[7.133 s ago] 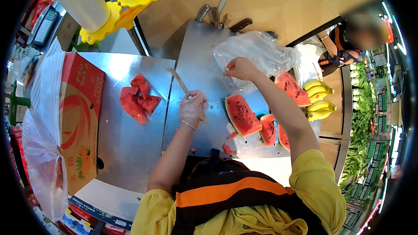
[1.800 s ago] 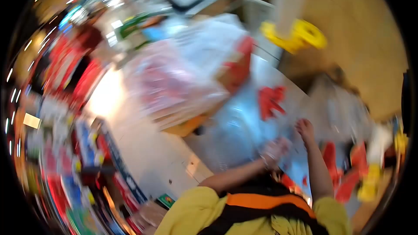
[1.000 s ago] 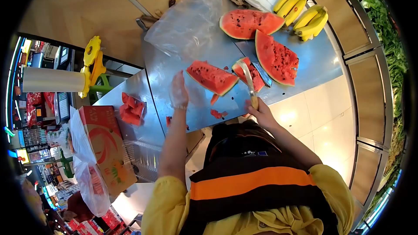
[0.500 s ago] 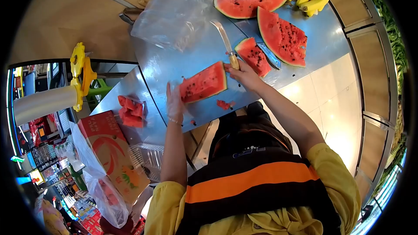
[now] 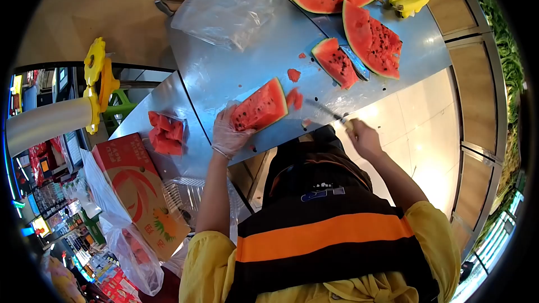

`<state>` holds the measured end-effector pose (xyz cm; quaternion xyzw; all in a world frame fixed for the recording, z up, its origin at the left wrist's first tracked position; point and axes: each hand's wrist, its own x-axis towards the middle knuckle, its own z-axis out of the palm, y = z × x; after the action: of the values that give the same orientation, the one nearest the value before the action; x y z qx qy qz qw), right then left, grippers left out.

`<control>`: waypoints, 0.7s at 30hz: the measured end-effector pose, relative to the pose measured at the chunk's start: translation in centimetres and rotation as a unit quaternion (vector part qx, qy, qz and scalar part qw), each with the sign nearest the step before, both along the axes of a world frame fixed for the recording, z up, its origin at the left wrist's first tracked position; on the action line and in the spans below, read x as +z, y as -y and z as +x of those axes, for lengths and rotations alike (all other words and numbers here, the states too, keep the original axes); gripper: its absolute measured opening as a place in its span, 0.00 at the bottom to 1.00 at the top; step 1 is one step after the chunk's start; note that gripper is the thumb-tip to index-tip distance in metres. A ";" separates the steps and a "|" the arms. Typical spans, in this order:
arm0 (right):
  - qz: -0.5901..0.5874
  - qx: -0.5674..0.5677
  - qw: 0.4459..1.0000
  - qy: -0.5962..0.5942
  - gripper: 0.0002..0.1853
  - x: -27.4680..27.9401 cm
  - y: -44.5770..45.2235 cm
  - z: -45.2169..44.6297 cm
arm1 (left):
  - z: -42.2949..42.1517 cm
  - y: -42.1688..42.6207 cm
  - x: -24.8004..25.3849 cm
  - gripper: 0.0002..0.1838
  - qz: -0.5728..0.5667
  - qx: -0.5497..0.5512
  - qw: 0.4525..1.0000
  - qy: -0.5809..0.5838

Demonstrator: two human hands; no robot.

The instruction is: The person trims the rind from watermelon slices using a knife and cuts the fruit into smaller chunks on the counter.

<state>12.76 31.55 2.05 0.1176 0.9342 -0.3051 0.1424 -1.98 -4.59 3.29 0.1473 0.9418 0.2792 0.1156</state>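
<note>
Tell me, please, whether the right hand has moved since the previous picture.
Yes. The right hand, holding the knife, has moved toward the person's body, from over the metal counter to beyond its near edge.

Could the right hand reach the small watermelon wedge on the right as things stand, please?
Probably yes: the way from the right hand to the small wedge looks free, though the held knife may hinder grasping.

head-worn view, facing down (tilted), bench within arm's reach
</note>
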 end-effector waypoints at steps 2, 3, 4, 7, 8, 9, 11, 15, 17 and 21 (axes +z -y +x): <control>-0.027 -0.046 0.998 -0.017 0.11 0.3 -0.7 -0.6 | 0.5 -0.5 0.1 0.41 0.000 0.010 1.000 0.002; -0.057 -0.057 0.997 -0.014 0.11 0.8 -0.9 -0.8 | 0.8 -0.7 -0.1 0.41 -0.001 0.007 1.000 0.005; -0.057 -0.060 0.996 -0.012 0.11 1.1 -0.6 -1.0 | 1.0 -0.9 -0.2 0.41 0.015 0.024 1.000 0.002; -0.309 -0.133 0.942 0.006 0.12 2.5 2.1 -3.2 | 1.4 -2.1 0.2 0.41 0.029 0.032 0.999 -0.024; -0.274 -0.099 0.956 -0.022 0.12 2.3 2.9 -4.4 | 1.4 -2.4 0.4 0.42 0.028 0.021 0.998 -0.049; -0.238 -0.065 0.968 -0.050 0.12 2.0 3.5 -5.6 | 1.5 -2.5 0.1 0.42 0.027 0.020 0.998 -0.049; -0.227 -0.039 0.972 -0.047 0.12 2.4 4.5 -8.3 | 1.7 -2.3 -0.7 0.42 0.063 0.050 0.994 -0.072; -0.203 0.025 0.977 -0.053 0.13 2.0 5.8 -11.1 | 1.5 -1.8 -1.1 0.42 0.050 0.023 0.995 -0.079; -0.202 0.032 0.978 -0.042 0.14 2.0 6.1 -11.6 | 1.5 -1.8 -0.9 0.41 0.051 0.024 0.996 -0.067; -0.200 0.042 0.978 -0.044 0.14 1.1 6.2 -11.9 | 1.5 -1.6 -1.6 0.41 0.051 0.016 0.995 -0.083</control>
<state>0.85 25.35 3.19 0.0337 0.8638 -0.4843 0.1346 -0.49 -2.95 1.74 0.1609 0.9348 0.3156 0.0254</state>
